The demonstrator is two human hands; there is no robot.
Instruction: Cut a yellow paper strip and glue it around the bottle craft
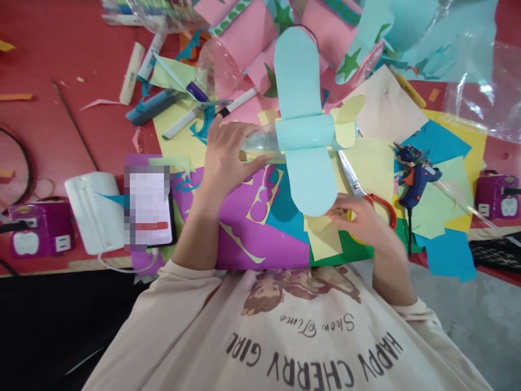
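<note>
A toy plane built on a clear plastic bottle lies crosswise before me, with light blue paper wings and pale yellow tail pieces. My left hand grips the bottle's bare left end between thumb and fingers. Close to the lower wing tip, my right hand has its fingers pinched at the corner of a pale yellow paper piece; the fingertips are slightly blurred. Scissors with red and yellow handles lie partly under the right hand and beside the wing.
A blue glue gun rests on paper at right. Purple paper covers the near edge. Left are a phone, a white device and a purple power socket. Several markers and pink and blue paper crafts lie farther back.
</note>
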